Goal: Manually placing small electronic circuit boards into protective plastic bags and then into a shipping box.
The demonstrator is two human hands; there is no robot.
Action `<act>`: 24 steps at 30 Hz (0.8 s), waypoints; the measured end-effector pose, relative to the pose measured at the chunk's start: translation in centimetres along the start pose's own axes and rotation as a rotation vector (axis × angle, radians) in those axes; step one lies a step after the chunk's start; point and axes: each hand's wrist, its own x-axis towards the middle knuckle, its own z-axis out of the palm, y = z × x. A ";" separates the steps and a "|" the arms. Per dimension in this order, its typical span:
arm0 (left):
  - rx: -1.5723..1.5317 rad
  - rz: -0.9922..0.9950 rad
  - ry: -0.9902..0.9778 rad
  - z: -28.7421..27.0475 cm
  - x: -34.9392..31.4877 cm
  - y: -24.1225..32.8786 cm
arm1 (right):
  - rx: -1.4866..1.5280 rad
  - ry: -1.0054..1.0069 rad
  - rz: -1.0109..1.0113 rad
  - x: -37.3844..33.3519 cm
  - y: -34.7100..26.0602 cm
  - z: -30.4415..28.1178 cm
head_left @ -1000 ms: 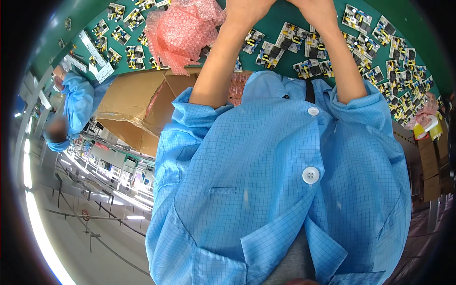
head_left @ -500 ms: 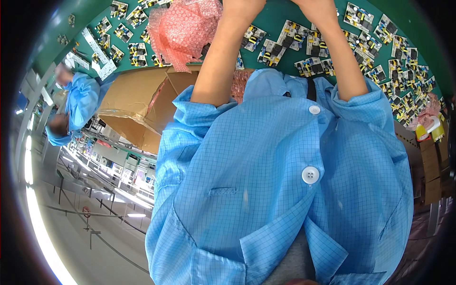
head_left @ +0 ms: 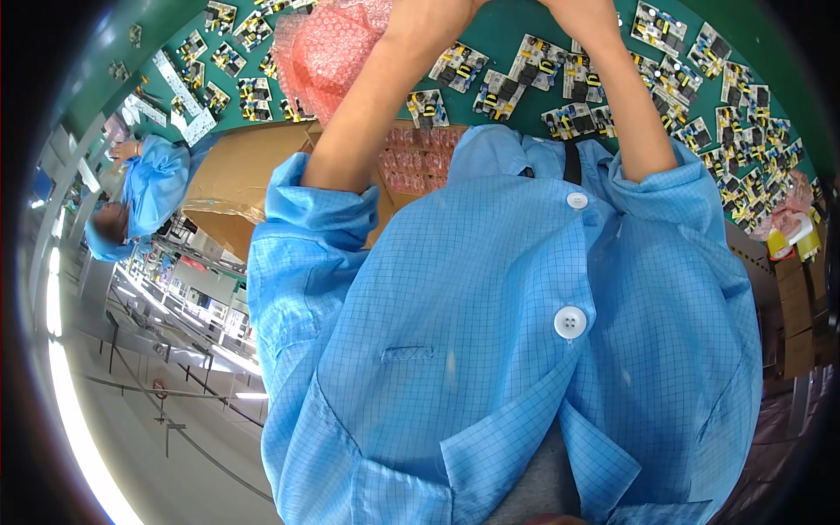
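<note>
Both hands reach over the green table (head_left: 490,48) to the upper edge of the view, which cuts off their fingers. My left hand (head_left: 435,16) is just right of a crumpled sheet of pink bubble wrap (head_left: 328,52). Close to its wrist are two circuit boards with yellow and black parts, a board (head_left: 459,66) and a lower one (head_left: 427,108). My right hand (head_left: 584,16) is above more boards, among them a board (head_left: 538,61) to its left. Whether either hand holds anything is out of sight.
An open cardboard box (head_left: 245,166) stands against the table's near edge, with pink-wrapped rows (head_left: 416,157) inside. Many boards (head_left: 744,131) cover the right side. White metal strips (head_left: 179,87) lie at the left. Another person in blue (head_left: 156,184) works beyond. A yellow bottle (head_left: 805,236) stands far right.
My left forearm has swung left, uncovering boards and the pink-wrapped rows in the box. It now overlaps the bubble wrap. My right arm has barely moved.
</note>
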 end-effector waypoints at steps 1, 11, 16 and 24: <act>0.021 0.052 -0.012 -0.1 -0.3 -0.2 | 0.008 -0.008 -0.017 0.0 0.1 0.0; 0.032 0.138 0.014 -0.2 0.0 0.3 | 0.108 -0.066 0.028 0.1 0.2 -0.1; -0.116 0.225 0.024 0.9 -0.5 0.0 | 0.133 -0.068 0.068 0.1 0.5 0.0; -0.269 0.260 0.167 2.2 -1.1 -0.9 | 0.215 -0.117 0.056 1.0 3.0 -0.4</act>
